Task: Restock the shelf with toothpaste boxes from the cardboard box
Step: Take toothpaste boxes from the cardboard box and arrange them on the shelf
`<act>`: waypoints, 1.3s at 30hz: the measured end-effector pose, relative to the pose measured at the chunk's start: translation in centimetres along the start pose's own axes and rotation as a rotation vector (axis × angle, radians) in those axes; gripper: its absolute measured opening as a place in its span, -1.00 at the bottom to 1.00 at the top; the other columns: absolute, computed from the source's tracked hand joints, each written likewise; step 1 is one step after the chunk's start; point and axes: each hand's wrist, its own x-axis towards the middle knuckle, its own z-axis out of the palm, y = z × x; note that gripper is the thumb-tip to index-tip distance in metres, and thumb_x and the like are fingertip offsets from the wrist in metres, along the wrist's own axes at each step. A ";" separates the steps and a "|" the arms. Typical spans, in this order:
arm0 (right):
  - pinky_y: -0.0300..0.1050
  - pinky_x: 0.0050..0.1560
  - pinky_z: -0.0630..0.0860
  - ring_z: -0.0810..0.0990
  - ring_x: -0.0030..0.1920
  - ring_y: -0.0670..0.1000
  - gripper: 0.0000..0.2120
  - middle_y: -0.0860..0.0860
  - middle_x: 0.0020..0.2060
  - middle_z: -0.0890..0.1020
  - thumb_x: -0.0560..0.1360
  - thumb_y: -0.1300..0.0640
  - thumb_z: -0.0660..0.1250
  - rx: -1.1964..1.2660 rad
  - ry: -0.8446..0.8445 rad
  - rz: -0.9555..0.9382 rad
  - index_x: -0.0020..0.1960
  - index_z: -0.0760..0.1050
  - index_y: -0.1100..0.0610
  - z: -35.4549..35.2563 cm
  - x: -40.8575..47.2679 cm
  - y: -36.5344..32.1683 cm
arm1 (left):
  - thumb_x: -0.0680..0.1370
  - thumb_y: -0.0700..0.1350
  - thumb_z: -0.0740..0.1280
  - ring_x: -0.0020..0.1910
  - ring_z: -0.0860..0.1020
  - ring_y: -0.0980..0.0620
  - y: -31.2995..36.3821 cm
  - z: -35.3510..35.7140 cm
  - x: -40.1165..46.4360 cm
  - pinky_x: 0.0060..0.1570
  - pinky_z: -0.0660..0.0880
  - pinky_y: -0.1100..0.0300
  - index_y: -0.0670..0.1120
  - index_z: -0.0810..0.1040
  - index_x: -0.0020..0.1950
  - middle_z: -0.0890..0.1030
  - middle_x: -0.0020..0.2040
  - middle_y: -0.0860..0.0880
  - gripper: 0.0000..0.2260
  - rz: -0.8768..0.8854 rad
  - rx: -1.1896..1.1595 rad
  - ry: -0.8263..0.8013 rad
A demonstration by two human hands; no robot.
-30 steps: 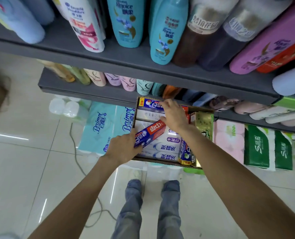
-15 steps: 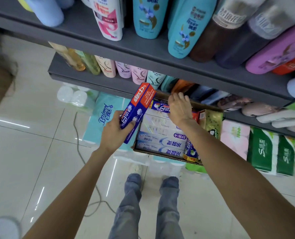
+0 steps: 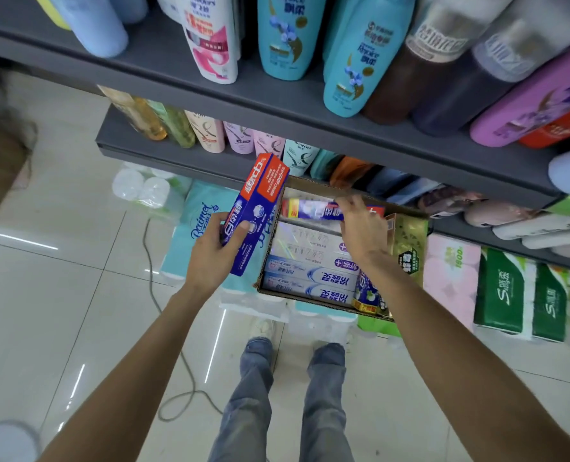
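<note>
Only the left hand (image 3: 210, 258) clearly grips a toothpaste box (image 3: 255, 215); right hand's (image 3: 360, 228) fingertips hide inside the cardboard box (image 3: 323, 190).

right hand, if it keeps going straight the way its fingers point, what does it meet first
The right hand points into the cardboard box; its fingers are already at the purple toothpaste box along the far wall, so probably that, though depth is unclear.
</note>
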 end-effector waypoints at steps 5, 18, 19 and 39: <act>0.09 0.06 0.55 0.55 0.16 0.17 -0.46 -0.03 0.47 0.20 0.42 0.46 0.21 0.260 -0.159 -0.164 0.31 0.39 0.04 2.2 -4.0 -0.6 | 0.46 0.20 0.23 -0.01 0.61 0.02 0.0 0.0 0.2 -0.07 0.57 0.14 -0.06 0.33 0.26 0.57 0.16 -0.04 -0.52 0.006 0.093 0.008; 0.01 -0.11 0.51 0.56 0.09 0.24 -0.12 0.20 0.33 0.34 0.46 -0.01 0.38 0.853 -0.070 0.662 0.51 -0.19 -0.06 3.8 -4.7 -7.3 | 0.52 0.22 0.12 -0.03 0.61 -0.06 -0.3 0.8 -0.8 -0.04 0.57 0.05 -0.08 0.31 0.31 0.59 0.15 -0.08 -0.51 0.018 0.287 -0.063; 0.02 -0.07 0.51 0.58 0.08 0.22 -0.15 0.19 0.29 0.43 0.47 0.08 0.38 0.953 -0.034 0.712 0.50 -0.17 -0.05 3.9 -4.6 -7.2 | 0.50 0.24 0.09 -0.02 0.61 -0.05 0.0 0.5 -1.0 -0.03 0.58 0.05 -0.06 0.31 0.31 0.58 0.14 -0.07 -0.49 0.018 0.269 -0.077; -0.47 -0.05 0.47 0.55 0.08 -0.31 -0.62 -0.43 0.12 0.51 0.42 -0.27 0.30 0.844 0.296 -0.231 0.21 0.35 -0.35 -33.8 -20.2 9.9 | 0.52 0.17 0.29 0.08 0.50 0.32 25.1 -6.1 -9.7 -0.03 0.38 0.52 0.38 0.35 0.23 0.50 0.15 0.33 -0.70 0.897 0.187 -0.205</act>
